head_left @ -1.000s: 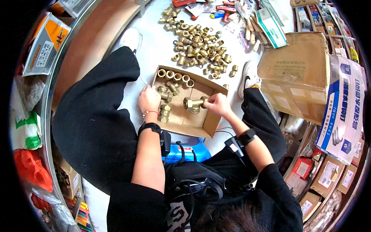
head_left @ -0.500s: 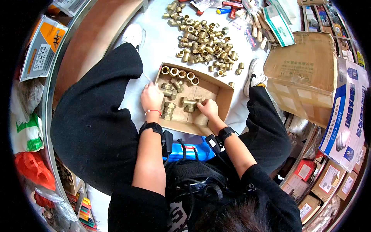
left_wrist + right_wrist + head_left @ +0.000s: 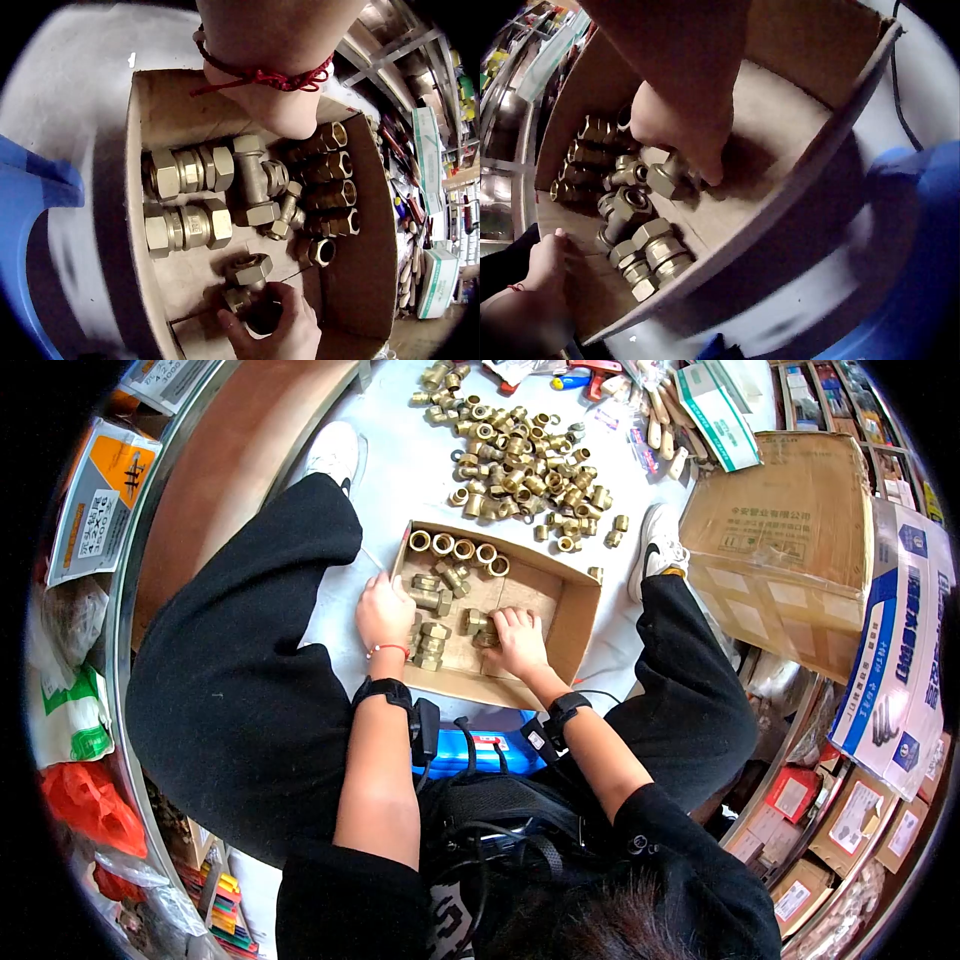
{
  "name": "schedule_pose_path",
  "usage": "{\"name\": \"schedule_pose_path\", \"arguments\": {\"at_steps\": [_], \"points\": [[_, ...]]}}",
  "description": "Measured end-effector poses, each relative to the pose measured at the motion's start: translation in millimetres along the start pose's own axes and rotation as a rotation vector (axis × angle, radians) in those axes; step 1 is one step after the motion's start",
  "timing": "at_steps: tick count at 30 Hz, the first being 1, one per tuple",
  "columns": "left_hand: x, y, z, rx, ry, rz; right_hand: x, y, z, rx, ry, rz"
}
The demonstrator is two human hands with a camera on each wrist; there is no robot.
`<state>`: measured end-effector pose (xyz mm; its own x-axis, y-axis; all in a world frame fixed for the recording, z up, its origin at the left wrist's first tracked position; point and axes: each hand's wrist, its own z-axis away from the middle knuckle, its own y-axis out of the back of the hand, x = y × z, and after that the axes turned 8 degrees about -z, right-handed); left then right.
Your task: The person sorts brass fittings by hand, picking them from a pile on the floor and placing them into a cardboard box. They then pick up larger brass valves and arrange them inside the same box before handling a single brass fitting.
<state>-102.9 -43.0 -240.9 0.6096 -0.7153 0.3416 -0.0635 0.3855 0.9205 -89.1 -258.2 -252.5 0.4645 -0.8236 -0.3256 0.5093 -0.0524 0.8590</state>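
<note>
My right hand [image 3: 520, 645] grips a brass tee fitting [image 3: 475, 623] low inside a shallow cardboard box [image 3: 570, 630]. In the left wrist view, its thumb and fingers curl round the tee [image 3: 250, 271], with a hex nut facing out. My left hand [image 3: 385, 612], a red cord at its wrist, holds the box's left wall; the right wrist view shows its fingers [image 3: 555, 244] over the rim. Two straight brass couplings [image 3: 187, 226] lie side by side in the box, beside a larger tee [image 3: 255, 180] and a smaller one [image 3: 287, 211]. Several brass sleeves [image 3: 464, 549] line the far wall.
Beyond the box, a heap of loose brass fittings [image 3: 520, 470] lies on the white floor. A large closed carton [image 3: 775, 550] stands at the right, with wooden-handled tools [image 3: 660, 420] behind it. Something blue [image 3: 475, 750] sits between the box and my body.
The tee has come down from above the box and leftward, nearer the other fittings. My right hand has shifted from its end to over it. My left hand stays on the box wall.
</note>
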Motion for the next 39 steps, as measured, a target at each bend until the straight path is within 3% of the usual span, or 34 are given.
{"name": "schedule_pose_path", "arguments": {"at_steps": [7,11,14,19,25,29,32,35,38,39], "points": [[0,1,0,-0.024,0.009,-0.029,17,-1,-10,0.084,0.17,0.078],[1,3,0,-0.031,0.013,-0.043,31,19,-21,0.107,0.114,0.04],[2,3,0,-0.018,0.008,-0.03,35,35,-35,0.017,0.084,0.065],[0,2,0,-0.007,0.002,-0.028,28,25,-38,0.174,0.099,0.045],[-1,-1,-1,-0.017,0.003,-0.053,24,19,-32,0.014,0.162,-0.056],[-2,-2,-1,-0.011,0.008,-0.053,4,27,-30,-0.228,0.152,-0.09],[-1,-1,-1,-0.011,0.009,-0.036,6,18,-36,-0.282,0.088,-0.155],[-1,1,-1,-0.014,0.017,-0.027,7,10,-34,-0.141,-0.01,-0.379],[0,2,0,-0.015,0.011,-0.029,8,4,-31,0.122,0.024,-0.437],[0,3,-1,-0.011,0.009,-0.031,7,6,-30,0.138,0.01,-0.491]]}}
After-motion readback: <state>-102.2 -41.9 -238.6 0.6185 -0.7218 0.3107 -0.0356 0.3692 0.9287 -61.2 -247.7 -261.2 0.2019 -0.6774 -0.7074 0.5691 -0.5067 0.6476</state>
